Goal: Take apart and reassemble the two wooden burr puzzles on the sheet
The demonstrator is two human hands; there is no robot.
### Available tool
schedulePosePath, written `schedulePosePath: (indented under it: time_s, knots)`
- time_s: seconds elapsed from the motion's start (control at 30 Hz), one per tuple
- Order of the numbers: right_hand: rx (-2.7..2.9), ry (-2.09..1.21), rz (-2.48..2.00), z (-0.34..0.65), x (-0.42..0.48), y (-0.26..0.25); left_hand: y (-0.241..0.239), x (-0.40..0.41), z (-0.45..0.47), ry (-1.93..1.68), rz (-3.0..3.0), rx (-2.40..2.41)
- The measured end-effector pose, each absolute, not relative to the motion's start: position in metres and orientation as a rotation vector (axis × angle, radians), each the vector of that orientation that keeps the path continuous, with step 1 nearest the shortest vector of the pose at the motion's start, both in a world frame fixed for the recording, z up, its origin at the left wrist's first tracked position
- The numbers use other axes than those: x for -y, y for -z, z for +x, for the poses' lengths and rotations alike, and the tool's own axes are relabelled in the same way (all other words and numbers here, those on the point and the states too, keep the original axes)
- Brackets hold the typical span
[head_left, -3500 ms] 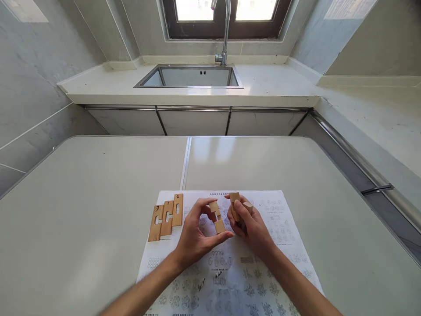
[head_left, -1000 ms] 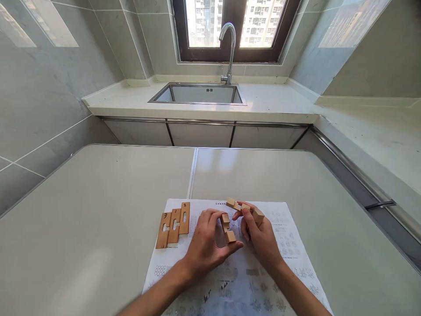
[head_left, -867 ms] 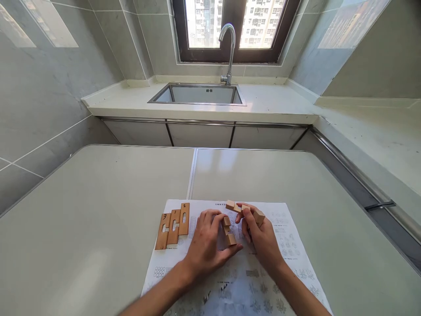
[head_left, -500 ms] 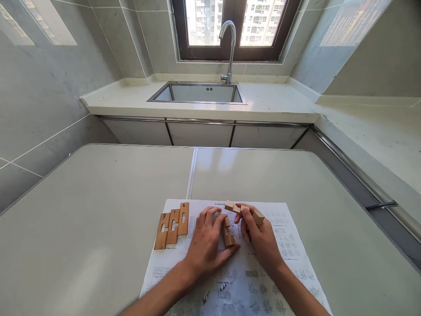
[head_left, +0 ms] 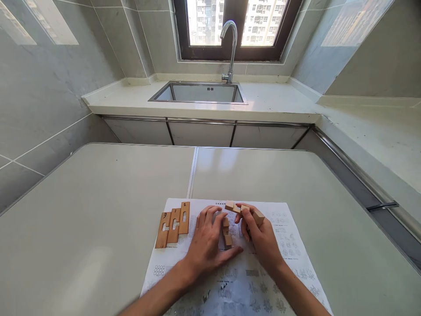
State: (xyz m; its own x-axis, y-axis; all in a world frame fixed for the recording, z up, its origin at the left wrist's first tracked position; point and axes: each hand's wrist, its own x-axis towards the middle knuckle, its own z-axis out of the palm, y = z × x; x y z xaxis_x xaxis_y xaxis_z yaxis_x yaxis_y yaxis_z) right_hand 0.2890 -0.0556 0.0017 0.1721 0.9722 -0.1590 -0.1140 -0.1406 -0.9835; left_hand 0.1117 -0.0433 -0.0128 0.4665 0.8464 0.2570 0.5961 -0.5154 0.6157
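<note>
My left hand (head_left: 208, 239) is low over the printed sheet, its index finger and thumb curved around the two ends of a notched wooden puzzle block (head_left: 226, 226). My right hand (head_left: 261, 235) pinches another notched wooden puzzle block (head_left: 232, 206), which sticks out past the fingertips to the left. A further light wooden end (head_left: 258, 218) shows by the right knuckles; whether it belongs to the same block I cannot tell. To the left of my left hand, several slotted wooden pieces (head_left: 173, 226) with handwritten numbers lie side by side, stepped, partly on the sheet.
The printed sheet (head_left: 243, 281) with small diagrams lies on a pale folding table (head_left: 98, 197) with a centre seam. Beyond the table's far edge are a counter (head_left: 279, 94), a sink (head_left: 197, 102) and a tall faucet (head_left: 232, 48) under a window. Another counter (head_left: 378, 127) runs along the right.
The block at my left hand has turned from slanted to nearly straight, its near end shifting left. My left thumb reaches slightly further right. My right hand holds still.
</note>
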Motion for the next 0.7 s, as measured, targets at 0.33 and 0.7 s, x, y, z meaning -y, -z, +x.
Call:
schedulePosePath:
  time_s: [0.33, 0.7]
  knots:
    - [0.950, -1.325, -1.218, 0.289, 0.060, -0.002, 0.000, 0.045, 0.108, -0.957, 1.840, -1.248]
    - [1.059, -1.580, -1.026, 0.290, 0.067, 0.007, -0.022, 0.038, 0.102, -0.925, 1.229, -0.963]
